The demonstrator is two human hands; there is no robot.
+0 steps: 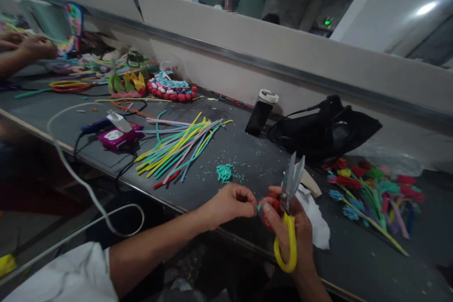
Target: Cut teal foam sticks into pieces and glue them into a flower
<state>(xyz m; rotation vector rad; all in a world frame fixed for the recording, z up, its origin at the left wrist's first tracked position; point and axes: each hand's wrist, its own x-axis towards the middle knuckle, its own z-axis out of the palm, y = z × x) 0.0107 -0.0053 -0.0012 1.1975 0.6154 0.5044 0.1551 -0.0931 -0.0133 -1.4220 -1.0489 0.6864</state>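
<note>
The left hand (233, 205) pinched at a green piece (259, 207) beside the right hand (300, 229), clamped on scissors (290, 222) right of green clippings (224, 173). Pipe cleaners (184, 146) lay left of those, a bottle (260, 115) beyond.

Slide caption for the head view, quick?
Right hand holds yellow-handled metal scissors beside the left hand; small teal snippets lie heaped on the dark tabletop.

At lower centre you have two hands, one left hand (231, 205) and one right hand (300, 226), with one pair of scissors (290, 188). Count one heap of green clippings (224, 172) at centre, one tumbler (259, 117) and one black bag (314, 132) right of centre, one purple device (122, 137) at left; the coloured stems (184, 144) overlap too much for you to number.
</note>
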